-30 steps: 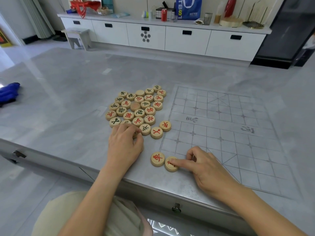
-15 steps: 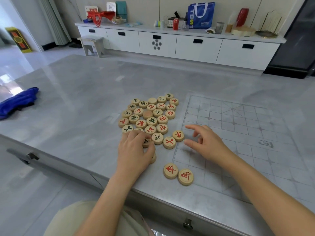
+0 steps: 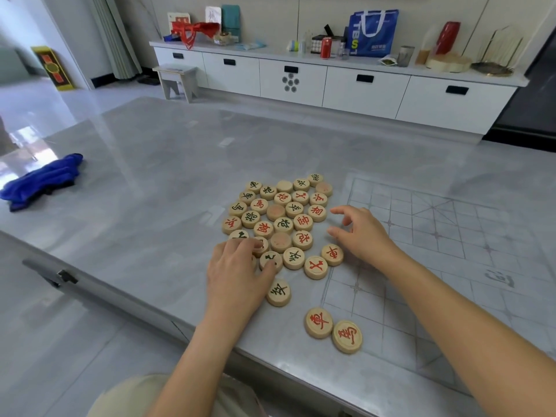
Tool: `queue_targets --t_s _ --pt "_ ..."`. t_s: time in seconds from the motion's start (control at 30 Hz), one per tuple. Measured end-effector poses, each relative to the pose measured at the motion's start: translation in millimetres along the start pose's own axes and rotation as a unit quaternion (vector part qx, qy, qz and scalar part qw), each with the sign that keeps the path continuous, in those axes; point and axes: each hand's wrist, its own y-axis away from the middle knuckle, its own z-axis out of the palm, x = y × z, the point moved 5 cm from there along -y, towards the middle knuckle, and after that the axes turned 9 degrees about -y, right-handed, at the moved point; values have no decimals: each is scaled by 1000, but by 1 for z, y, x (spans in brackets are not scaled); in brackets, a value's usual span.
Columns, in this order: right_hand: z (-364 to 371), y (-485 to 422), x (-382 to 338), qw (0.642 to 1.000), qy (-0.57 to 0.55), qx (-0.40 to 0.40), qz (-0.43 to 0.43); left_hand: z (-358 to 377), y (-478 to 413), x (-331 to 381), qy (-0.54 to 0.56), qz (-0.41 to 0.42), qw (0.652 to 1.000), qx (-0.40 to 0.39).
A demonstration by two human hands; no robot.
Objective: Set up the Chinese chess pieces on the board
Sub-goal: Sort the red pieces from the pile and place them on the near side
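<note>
Far over on the left of the frame a crumpled blue cloth (image 3: 42, 180) lies on the grey table (image 3: 144, 176), well apart from the game. Moving towards the centre, the left hand (image 3: 237, 272) rests palm down on the near left edge of the pile of pieces (image 3: 279, 218). Its fingers are bent over a couple of discs and its thumb touches one marked in green, though whether it actually pinches any of them I cannot tell. The pile is a tight cluster of round wooden discs, red and green characters mixed, with a few lying blank side up. Just below the thumb sits a lone green piece (image 3: 278, 292). Further down and to the right, two red pieces (image 3: 319, 322) touch each other at the near left edge of the board (image 3: 436, 251). The right hand (image 3: 361, 233) hovers by the pile's right edge with its fingers loosely spread and nothing in them. Along the top of the frame, on the white sideboard (image 3: 364, 91) (every drawer closed), stand a red can (image 3: 326, 47), a blue shopping bag (image 3: 373, 33) and a metal cup (image 3: 405, 55). What the bag and the cup hold is hidden from here. The board's printed grid fills the right of the frame, and none of the squares I can see has a piece on it.
</note>
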Motion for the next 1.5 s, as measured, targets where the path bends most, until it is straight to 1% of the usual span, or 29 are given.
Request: queue_targets --t_s 0.2,0.3,0.43,0.57,0.67,0.8,1.0,1.17,1.5 --pt "14 -29 -10 997 65 3 43 1 3 -4 8 6 1000 20" --pt "18 -35 -15 996 86 9 37 4 1 -1 6 9 1000 21" --pt "12 -30 -7 995 85 -5 42 6 -1 2 0 18 999 29" --pt "-15 -4 14 994 99 1 51 6 -2 7 3 21 999 37" --pt "-39 33 31 993 101 -3 54 6 -3 12 5 26 999 37" --pt "-56 96 35 992 96 -55 54 4 -1 18 20 25 999 27" --pt "-45 164 15 988 87 -120 39 1 5 21 30 36 998 31" --pt "-36 181 8 988 73 -136 32 2 9 17 27 33 999 31" --pt "-33 186 14 992 30 -115 42 1 11 10 14 33 999 38"
